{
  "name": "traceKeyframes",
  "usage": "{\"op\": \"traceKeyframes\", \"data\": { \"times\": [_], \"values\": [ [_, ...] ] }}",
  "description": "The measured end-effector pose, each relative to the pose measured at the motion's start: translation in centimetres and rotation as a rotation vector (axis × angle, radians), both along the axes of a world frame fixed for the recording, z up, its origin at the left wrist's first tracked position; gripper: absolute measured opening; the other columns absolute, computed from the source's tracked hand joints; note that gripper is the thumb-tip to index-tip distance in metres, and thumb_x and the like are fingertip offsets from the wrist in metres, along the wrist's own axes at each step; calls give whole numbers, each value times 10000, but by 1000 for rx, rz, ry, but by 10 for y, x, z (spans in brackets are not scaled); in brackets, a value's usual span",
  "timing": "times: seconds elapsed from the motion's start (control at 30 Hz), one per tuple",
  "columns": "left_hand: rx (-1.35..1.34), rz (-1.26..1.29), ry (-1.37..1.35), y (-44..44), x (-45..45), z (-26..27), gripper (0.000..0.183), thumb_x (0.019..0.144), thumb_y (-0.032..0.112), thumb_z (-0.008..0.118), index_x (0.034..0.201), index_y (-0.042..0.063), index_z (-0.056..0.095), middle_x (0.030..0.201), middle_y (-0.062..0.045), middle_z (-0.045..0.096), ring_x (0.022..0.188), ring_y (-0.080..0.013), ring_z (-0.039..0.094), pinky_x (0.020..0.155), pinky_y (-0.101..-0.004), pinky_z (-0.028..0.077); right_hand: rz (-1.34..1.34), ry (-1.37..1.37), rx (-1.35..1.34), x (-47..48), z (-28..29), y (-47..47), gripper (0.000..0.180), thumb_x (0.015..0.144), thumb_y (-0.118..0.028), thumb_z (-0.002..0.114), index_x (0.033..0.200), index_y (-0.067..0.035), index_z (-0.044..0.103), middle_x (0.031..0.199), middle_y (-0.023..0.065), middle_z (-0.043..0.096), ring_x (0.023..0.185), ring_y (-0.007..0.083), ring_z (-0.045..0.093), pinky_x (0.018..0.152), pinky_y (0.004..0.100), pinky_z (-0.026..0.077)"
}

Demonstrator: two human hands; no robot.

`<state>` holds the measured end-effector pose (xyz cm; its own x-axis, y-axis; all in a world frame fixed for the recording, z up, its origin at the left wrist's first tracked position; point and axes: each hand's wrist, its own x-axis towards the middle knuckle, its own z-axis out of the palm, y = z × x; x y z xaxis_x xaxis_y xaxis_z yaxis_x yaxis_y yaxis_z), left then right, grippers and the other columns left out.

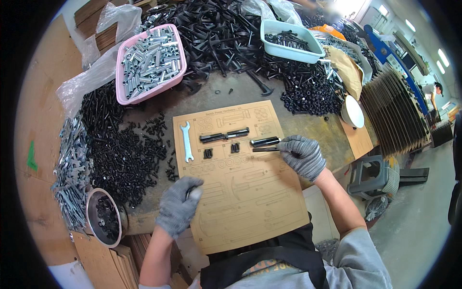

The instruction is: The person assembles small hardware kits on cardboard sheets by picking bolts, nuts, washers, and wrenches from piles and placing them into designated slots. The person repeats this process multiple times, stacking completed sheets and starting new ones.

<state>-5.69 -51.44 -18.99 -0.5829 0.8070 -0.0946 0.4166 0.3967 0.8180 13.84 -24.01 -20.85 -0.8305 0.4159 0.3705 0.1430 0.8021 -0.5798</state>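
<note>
A brown printed cardboard sheet (249, 202) lies before me, overhanging the table's near edge. On it are an open-end wrench (187, 141) at the upper left, long black bolts (224, 135) laid end to end, and two small groups of short black screws (208, 153). My right hand (301, 155), in a grey knit glove, is at the sheet's right side, its fingertips at the ends of a thick black bolt (264, 141) and a thinner black rod (265, 149); whether it grips them is unclear. My left hand (180, 204), gloved too, is half curled over the sheet's left edge, with nothing visible in it.
A pink tray (182, 65) of metal sleeves, a light-blue tray (292, 56) of bolts and heaps of black hardware surround the sheet. A metal bowl (88, 220) stands left, a white bowl (352, 112) right. Ribbed cardboard (391, 112) and a grey stool (366, 177) are further right. A person (431, 94) is far off.
</note>
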Motion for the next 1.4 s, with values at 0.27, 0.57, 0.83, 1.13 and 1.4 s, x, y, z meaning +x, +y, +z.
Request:
{"op": "traceKeyframes", "data": {
  "times": [0.27, 0.57, 0.83, 1.13, 1.4],
  "values": [
    [-26, -185, 277, 112, 42, -33, 320, 846, 241, 631, 1112, 64, 616, 968, -145, 657, 859, -272, 635, 813, -369, 502, 62, 2, 35, 12, -36, 26, 142, 785, -91, 674, 924, -92, 702, 858, 101, 668, 733, 265, 648, 661, 333, 535],
    [-99, -202, 397, 138, 54, -49, 217, 853, 249, 614, 978, 84, 678, 948, -114, 665, 896, -295, 627, 805, -389, 495, 13, -35, 23, 20, -46, 23, 207, 780, -135, 688, 983, -102, 669, 837, 89, 632, 728, 268, 630, 660, 350, 527],
    [191, -64, -207, 101, 49, -41, 286, 923, 106, 498, 1196, 34, 547, 981, -117, 628, 853, -212, 628, 806, -342, 521, -83, -42, -52, 30, -23, -4, 364, 780, -209, 723, 1098, -56, 631, 899, 130, 641, 708, 249, 642, 655, 323, 534],
    [786, 238, -883, 30, 116, -33, 392, 942, 116, 527, 1312, 26, 433, 1104, -114, 576, 1081, -247, 591, 943, -378, 514, 51, -132, -929, 26, -9, -136, 237, 794, -140, 729, 970, -20, 625, 828, 102, 665, 736, 112, 623, 697, 279, 521],
    [222, 384, -351, -78, 74, -30, 214, 913, 92, 565, 1105, 23, 629, 968, -62, 650, 823, -124, 613, 774, -268, 514, 298, -230, -88, 47, -18, -155, 145, 818, -208, 659, 896, -86, 669, 773, 111, 652, 709, 281, 644, 617, 375, 517]
  ]
}}
